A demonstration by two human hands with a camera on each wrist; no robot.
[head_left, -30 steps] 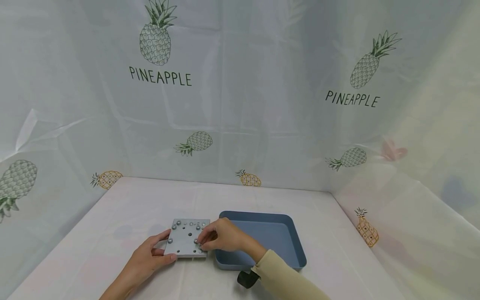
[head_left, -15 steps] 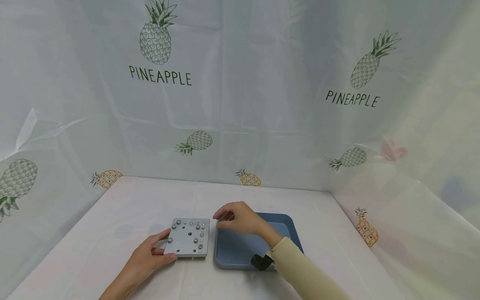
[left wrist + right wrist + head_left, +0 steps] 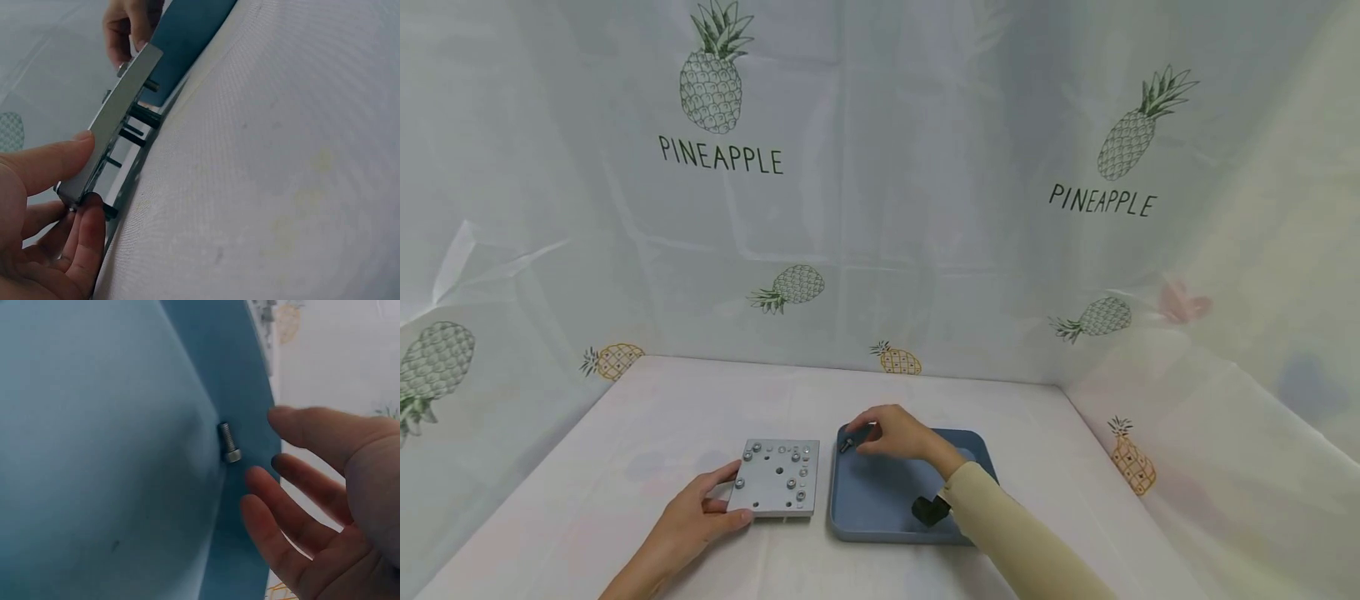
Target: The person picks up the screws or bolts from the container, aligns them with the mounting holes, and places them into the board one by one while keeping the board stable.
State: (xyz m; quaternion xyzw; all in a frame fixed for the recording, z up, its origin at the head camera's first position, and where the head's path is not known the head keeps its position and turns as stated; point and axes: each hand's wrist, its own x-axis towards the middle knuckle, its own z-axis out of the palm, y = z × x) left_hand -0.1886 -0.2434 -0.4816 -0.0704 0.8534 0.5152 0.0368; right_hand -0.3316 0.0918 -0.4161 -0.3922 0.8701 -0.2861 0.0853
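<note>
My left hand (image 3: 694,515) grips the left side of a square metal plate (image 3: 765,493). Several socket-head bolts (image 3: 792,483) sit in its holes. In the left wrist view the thumb lies over the plate (image 3: 111,128), the fingers are curled under its edge, and bolt shanks (image 3: 145,114) stick out below. My right hand (image 3: 897,435) hovers over the far left corner of a blue tray (image 3: 880,487). Its fingers are spread and hold nothing. Just off the fingertips, a single socket-head bolt (image 3: 229,444) lies against the tray wall in the right wrist view.
White cloth (image 3: 685,400) covers the table, and the tray stands a little right of the plate. A pineapple-print curtain (image 3: 925,208) rises behind and at both sides. A black wrist camera (image 3: 931,510) hangs from the right wrist above the tray.
My right hand has left the plate's right edge, where its fingers were on a bolt, and moved right to the tray's far left corner. The left hand and plate stay put.
</note>
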